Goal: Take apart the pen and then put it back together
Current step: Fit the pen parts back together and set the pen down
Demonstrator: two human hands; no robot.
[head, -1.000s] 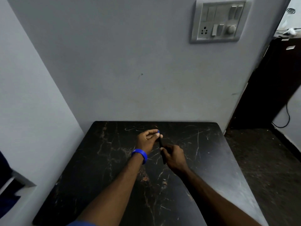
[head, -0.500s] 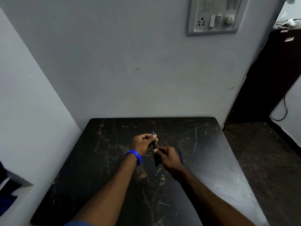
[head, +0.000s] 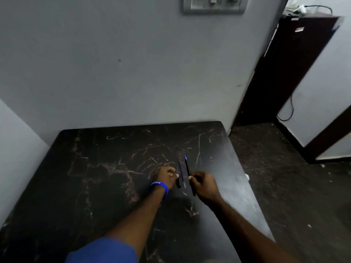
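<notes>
Head view. Motion blur softens the hands and pen parts; the wall switch plate (head: 213,5) is cut off by the top edge. Pen barrel (head: 188,168): slim, dark, blue-tipped, pinched in the right hand (head: 204,186) above the dark marble table (head: 95,177). Second dark piece (head: 179,176): left hand (head: 165,177), fingertips closed, touches it; whether it is gripped, I cannot tell. Blue wristband (head: 159,187) on left wrist.

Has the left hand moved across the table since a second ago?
Yes. The left hand has shifted rightward and nearer the person, judged against the table's back edge; it sat mid-table before.
</notes>
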